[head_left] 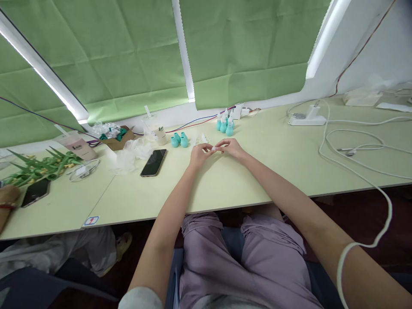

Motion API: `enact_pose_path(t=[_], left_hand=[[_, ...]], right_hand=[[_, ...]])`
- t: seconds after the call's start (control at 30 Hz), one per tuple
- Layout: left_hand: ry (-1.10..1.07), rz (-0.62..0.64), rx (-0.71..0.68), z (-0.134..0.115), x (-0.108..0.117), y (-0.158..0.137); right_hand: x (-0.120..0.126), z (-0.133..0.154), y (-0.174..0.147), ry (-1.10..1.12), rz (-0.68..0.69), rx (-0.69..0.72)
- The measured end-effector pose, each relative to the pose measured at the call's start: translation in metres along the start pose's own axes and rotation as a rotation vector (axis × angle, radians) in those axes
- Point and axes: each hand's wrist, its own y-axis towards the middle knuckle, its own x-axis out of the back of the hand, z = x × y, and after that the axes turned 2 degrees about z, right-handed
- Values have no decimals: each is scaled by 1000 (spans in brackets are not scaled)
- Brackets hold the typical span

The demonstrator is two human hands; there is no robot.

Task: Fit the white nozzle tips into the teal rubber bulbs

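Observation:
My left hand (200,155) and my right hand (232,148) meet just above the table, fingertips pinched together. Between them is a small white piece (214,148), mostly covered by the fingers, so its exact kind is unclear. Just behind the left hand lie some small white parts (204,139). To the left stand several teal bulbs with open necks (175,141). Behind the right hand is a group of teal bulbs with white pointed tips (229,130), standing upright.
A black phone (153,163) and crumpled clear plastic (133,153) lie left. Beyond are drink cups (75,145), a cardboard box (120,139) and green plastic pieces (48,165). A person's hand (9,197) rests far left. White cables (357,167) and a power strip (307,120) are right.

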Motion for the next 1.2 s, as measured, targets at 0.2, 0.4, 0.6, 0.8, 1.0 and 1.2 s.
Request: enact_pose_path(t=[0.2,0.4,0.6,0.8,1.0,1.2], left_hand=[[29,-30,-2,-2,-1,1],[40,-45,47,-8,-1,2],[30,-116,5,-14,-1,2],[130,-161,-116,-13,-7,1],[176,-279,-250,-10,-12,0],[175,-350,-358,-11,-14,-1]], right_hand=[[1,1,-1,7,5,3],[2,7,-5,9,26,-9],[3,5,-8,166,70,-74],[3,1,-9,421,151,-141],[-1,0,-8,563,130,-163],[-1,2,-7,584,135,-166]])
